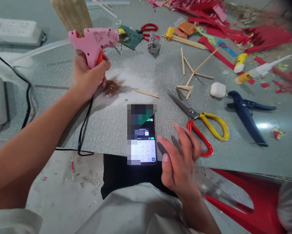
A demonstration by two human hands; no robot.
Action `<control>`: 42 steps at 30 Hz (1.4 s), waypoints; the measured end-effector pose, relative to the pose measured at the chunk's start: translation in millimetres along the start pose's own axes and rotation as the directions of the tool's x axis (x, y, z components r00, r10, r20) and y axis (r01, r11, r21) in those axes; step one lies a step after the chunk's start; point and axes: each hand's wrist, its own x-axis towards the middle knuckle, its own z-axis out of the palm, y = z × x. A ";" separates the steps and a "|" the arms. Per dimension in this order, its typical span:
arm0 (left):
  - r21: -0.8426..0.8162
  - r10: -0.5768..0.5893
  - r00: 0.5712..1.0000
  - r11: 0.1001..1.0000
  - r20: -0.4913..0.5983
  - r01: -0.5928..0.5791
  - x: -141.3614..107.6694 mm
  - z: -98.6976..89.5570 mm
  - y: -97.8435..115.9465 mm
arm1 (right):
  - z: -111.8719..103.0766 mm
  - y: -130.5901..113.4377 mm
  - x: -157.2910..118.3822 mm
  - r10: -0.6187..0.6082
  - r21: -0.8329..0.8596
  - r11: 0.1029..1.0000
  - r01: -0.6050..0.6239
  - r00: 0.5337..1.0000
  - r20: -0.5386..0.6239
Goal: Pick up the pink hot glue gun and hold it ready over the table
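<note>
My left hand (88, 73) is wrapped round the handle of a pink glue gun (97, 37) with a red trigger; its nozzle points right, and a clear glue stick (43, 48) trails from its back. Below it a brown scorched patch (114, 86) marks the grey tabletop, and a short wooden stick (146, 93) lies nearby. A lit phone (146, 149) with its keyboard showing rests at the table's near edge, partly pixelated. Just right of the phone hovers my right hand (181, 156), fingers apart and holding nothing. Scissors (192, 113) with red and yellow handles lie beyond it.
Joined wooden sticks (193, 73), a white case (218, 90) and a dark blue cutter (245, 110) lie at right. Red scraps (265, 35) cover the back right. A white power strip (19, 32) stands at left; a black cord (84, 130) hangs near the front edge.
</note>
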 end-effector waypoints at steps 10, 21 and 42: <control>0.022 -0.014 1.000 1.000 0.009 0.013 -0.3 -1.2 0.2 | -7.1 -6.1 -0.4 -0.131 0.103 0.988 0.119 0.985 0.113; 0.021 -0.030 1.000 0.999 0.010 0.029 0.2 -1.5 1.0 | -11.2 -5.4 -5.8 -0.156 0.151 0.979 0.136 0.979 0.132; 0.082 -0.017 0.999 0.997 0.032 0.014 -1.9 -2.7 3.1 | -14.6 5.0 -17.5 -0.244 0.278 0.936 0.217 0.967 0.068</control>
